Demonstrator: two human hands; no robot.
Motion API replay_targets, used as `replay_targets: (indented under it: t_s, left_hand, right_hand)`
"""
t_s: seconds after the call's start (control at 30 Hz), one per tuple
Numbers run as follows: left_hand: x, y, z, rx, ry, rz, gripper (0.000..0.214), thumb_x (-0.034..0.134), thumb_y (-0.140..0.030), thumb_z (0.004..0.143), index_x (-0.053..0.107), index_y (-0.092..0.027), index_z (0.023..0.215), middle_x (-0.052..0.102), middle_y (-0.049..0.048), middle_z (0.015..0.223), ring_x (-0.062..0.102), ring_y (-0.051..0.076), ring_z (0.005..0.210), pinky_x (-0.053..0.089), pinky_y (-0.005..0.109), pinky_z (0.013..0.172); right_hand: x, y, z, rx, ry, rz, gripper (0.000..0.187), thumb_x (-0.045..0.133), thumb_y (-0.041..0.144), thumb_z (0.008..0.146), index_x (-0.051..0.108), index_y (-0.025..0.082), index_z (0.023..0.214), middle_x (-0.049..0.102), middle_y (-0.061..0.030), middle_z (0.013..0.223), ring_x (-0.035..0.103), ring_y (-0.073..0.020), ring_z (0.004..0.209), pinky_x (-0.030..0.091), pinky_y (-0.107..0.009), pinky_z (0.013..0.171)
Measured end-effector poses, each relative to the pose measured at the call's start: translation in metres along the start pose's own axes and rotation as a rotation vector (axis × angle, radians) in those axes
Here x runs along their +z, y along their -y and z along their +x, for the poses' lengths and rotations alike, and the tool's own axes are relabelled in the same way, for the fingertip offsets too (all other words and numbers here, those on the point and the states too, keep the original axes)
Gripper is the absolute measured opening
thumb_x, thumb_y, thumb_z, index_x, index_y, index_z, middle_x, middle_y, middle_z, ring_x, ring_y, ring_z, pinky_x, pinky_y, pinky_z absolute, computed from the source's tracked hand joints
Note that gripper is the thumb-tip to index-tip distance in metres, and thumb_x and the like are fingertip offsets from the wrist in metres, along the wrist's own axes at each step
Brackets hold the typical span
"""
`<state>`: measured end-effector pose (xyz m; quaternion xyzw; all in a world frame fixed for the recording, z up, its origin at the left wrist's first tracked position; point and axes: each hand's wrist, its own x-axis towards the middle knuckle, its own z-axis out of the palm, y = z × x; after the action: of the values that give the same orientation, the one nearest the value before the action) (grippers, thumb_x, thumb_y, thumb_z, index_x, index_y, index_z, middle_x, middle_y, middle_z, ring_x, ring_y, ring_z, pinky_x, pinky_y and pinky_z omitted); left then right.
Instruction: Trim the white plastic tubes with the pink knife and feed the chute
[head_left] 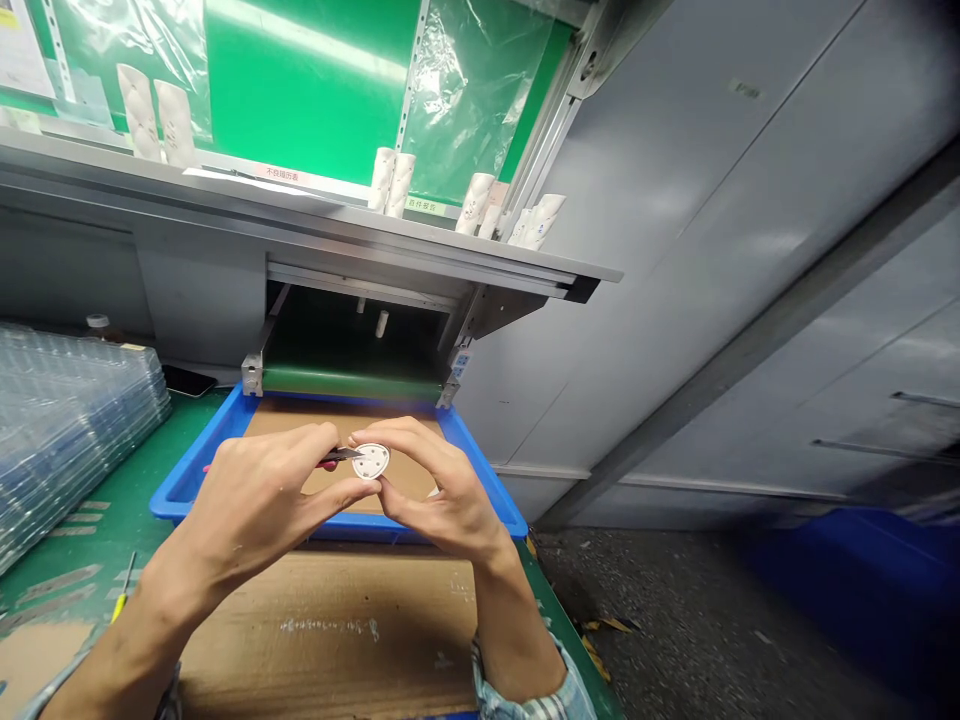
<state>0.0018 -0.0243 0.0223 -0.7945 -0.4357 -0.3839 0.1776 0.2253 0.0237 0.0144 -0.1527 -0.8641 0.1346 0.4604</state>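
Observation:
My left hand (247, 510) is shut around a small utility knife (341, 455) with a red handle, and its metal blade reaches the edge of a white round disc (371, 461). The disc has several small holes and is pinched by the fingers of my right hand (435, 490). Both hands are held above a blue plastic tray (199, 490), which is lined with brown cardboard (285, 420). Part of the knife is hidden inside my left hand.
A stack of clear plastic trays (67, 430) lies at the left of the green bench. Cardboard (322, 640) covers the bench front. A yellow-handled tool (124, 590) lies nearby. A green conveyor belt (352, 382) runs beneath a metal shelf (300, 205) holding white cylindrical pieces. The bench drops to a grey floor at the right.

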Motion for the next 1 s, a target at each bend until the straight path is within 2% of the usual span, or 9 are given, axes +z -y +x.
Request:
replay_targets:
  t_s: [0.37,0.53,1.0]
  left_hand:
    - [0.0022,-0.0023,-0.0045,0.020,0.026,0.106,0.060,0.029,-0.061,0.117,0.063,-0.023,0.087,0.072,-0.0019,0.070,0.066,0.017,0.055,0.032,0.033,0.052]
    - [0.0031,-0.0015,-0.0067,0.029,0.054,0.117,0.060,0.027,-0.059,0.118,0.064,-0.023,0.087,0.071,-0.0022,0.069,0.066,0.017,0.055,0.031,0.033,0.052]
    - [0.0015,-0.0023,-0.0063,0.031,0.091,0.077,0.051,0.032,-0.053,0.119,0.063,-0.024,0.091,0.069,-0.0029,0.071,0.064,0.017,0.057,0.029,0.034,0.054]
  right_hand:
    - [-0.0019,0.0023,0.0008,-0.003,0.013,-0.012,0.047,0.067,0.005,0.094,0.072,0.025,0.136,0.077,-0.0077,0.122,0.077,-0.0202,0.110,0.066,-0.034,0.101]
    - [-0.0018,0.0033,0.0010,-0.023,-0.005,-0.025,0.050,0.065,0.002,0.092,0.071,0.025,0.136,0.076,-0.0072,0.122,0.077,-0.0192,0.109,0.066,-0.032,0.098]
    - [0.0002,0.0037,0.0007,-0.038,-0.063,-0.079,0.039,0.070,0.008,0.099,0.070,0.025,0.134,0.076,-0.0090,0.123,0.077,-0.0213,0.111,0.067,-0.035,0.097]
